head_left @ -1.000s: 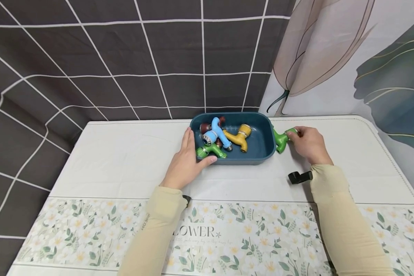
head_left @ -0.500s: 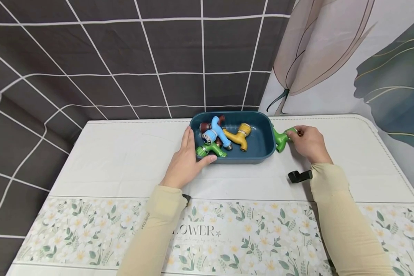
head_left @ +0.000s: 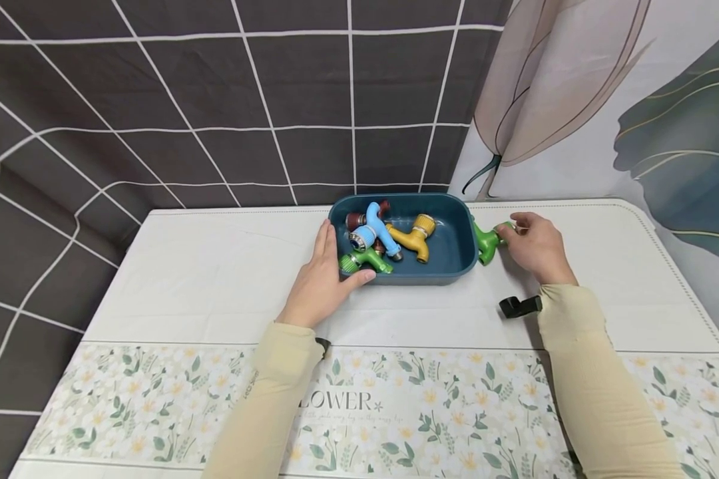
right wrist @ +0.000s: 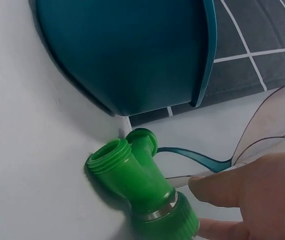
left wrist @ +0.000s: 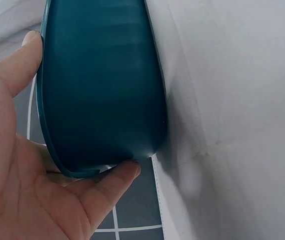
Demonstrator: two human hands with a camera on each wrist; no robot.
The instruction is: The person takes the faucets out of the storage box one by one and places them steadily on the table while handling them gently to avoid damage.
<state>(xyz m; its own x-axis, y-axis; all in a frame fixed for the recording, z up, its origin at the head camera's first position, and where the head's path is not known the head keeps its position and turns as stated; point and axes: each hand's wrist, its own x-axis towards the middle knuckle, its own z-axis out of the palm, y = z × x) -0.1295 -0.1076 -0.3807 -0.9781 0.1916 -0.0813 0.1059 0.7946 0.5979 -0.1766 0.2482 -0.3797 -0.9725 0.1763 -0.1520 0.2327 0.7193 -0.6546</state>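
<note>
A dark teal plastic tray [head_left: 455,265] stands on the table by the wall. Inside it lie a blue tap [head_left: 379,229], a yellow tap [head_left: 421,234], a green tap [head_left: 371,259] and a partly covered dark red tap [head_left: 355,221]. My left hand [head_left: 319,285] rests against the tray's left end, fingers straight, thumb at the front rim. Another green tap [right wrist: 145,185] lies on the table just beyond the tray's right end. My right hand [head_left: 536,246] is at its ribbed knob; thumb and index finger stand spread, and another fingertip appears beside the knob.
A white tablecloth with a printed flower band [head_left: 419,412] covers the table [head_left: 216,279]. Behind stands a dark wall cloth with white lines [head_left: 311,86], and a leaf-patterned curtain [head_left: 563,100] hangs at the right. Black camera mounts sit at both wrists.
My right index finger has lifted slightly from the green tap's knob, and a gap now shows below it. The left hand, tray and taps have stayed in place.
</note>
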